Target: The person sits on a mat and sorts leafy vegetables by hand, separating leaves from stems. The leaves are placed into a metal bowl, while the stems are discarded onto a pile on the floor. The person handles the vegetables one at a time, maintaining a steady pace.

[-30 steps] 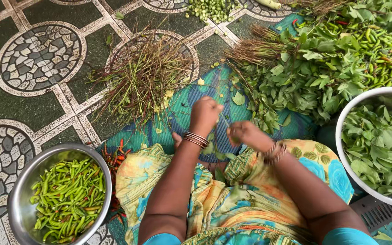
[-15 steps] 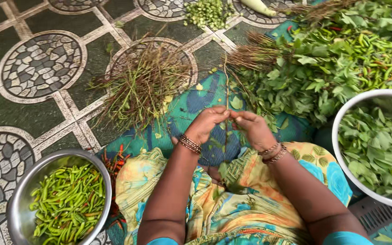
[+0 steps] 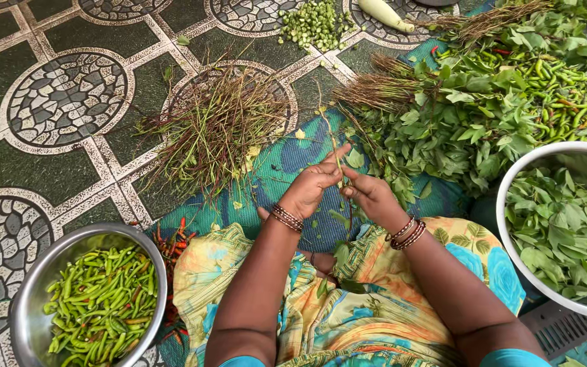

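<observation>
Head view, and we're looking straight down at both hands meeting over the teal patterned mat (image 3: 293, 160): our left hand (image 3: 312, 187) and right hand (image 3: 368, 194) are each pinched shut on the same thin stalk (image 3: 334, 153), almost touching one another. That stalk runs long-ways away from us, its bare upper end poking out past the left thumb toward the pile of stripped stems (image 3: 219, 126), its lower end trailing down between the wrists to a few green leaves (image 3: 344, 261) over our lap. Neither hand is nearer; both sit right on it, left slightly higher up the stem. Off to our right lies the big heap of leafy branches and green chillies (image 3: 504, 102), and just beside it the white bowl (image 3: 511, 224) holding plucked leaves. Near our left knee sits the steel bowl (image 3: 32, 299) of green chillies. We see no packages, labels or signs anywhere.
</observation>
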